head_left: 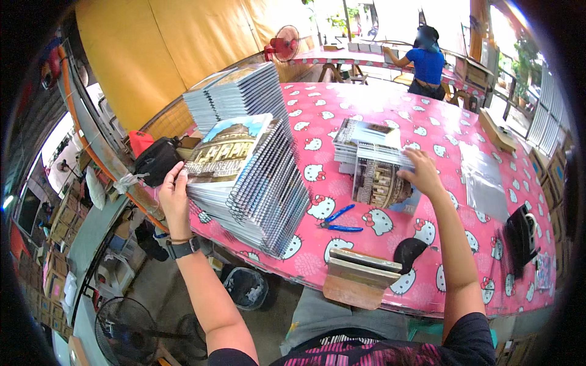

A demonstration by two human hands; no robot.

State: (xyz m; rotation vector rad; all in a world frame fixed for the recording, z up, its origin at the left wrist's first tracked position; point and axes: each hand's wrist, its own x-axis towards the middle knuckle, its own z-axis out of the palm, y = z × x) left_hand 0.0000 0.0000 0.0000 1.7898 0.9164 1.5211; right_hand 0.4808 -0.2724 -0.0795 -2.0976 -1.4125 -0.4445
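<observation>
Black pouch (157, 160): while the left hand (175, 186) closes on the top book (229, 152), it lies just beyond those fingers.
Left hand: thumb and fingertips pinch the top book's left edge.
Tall stack (262, 201): spiral-bound, right of that hand, under the top book.
Blue pliers (345, 229): on the table (378, 97) between the hands.
Low stack (347, 151): just left of the right hand (424, 171).
Right hand: spread at the edge of the upper book (372, 177); gripping or not, I cannot tell.
</observation>
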